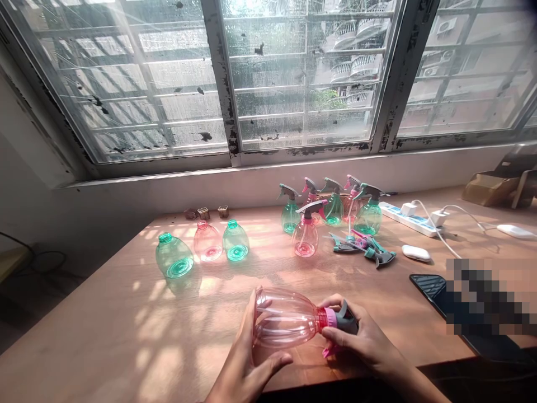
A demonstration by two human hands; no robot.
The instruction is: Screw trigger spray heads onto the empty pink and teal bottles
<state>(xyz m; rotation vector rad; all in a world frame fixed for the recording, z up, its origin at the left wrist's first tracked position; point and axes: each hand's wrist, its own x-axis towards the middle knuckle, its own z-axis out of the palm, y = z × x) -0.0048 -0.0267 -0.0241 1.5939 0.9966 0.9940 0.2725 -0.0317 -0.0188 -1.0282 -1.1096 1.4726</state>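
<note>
A clear pink spray bottle [287,320] lies on its side in the air above the front of the table, its base to the left. My left hand [247,350] cups the base, fingers behind it and thumb held off below. At the neck, the fingers and thumb of my right hand [356,330] grip the pink collar of a grey trigger sprayer [347,318]. The sprayer sits on the bottle's mouth; its pink trigger points down. Whether it is fully screwed on I cannot tell.
Headless bottles, two green [174,256] and one pink [207,242], stand at the left. Several bottles with sprayers [305,238] stand near the wall. Loose sprayer heads [364,245], a white case [416,253], a power strip [406,218] and a phone [432,291] lie rightward.
</note>
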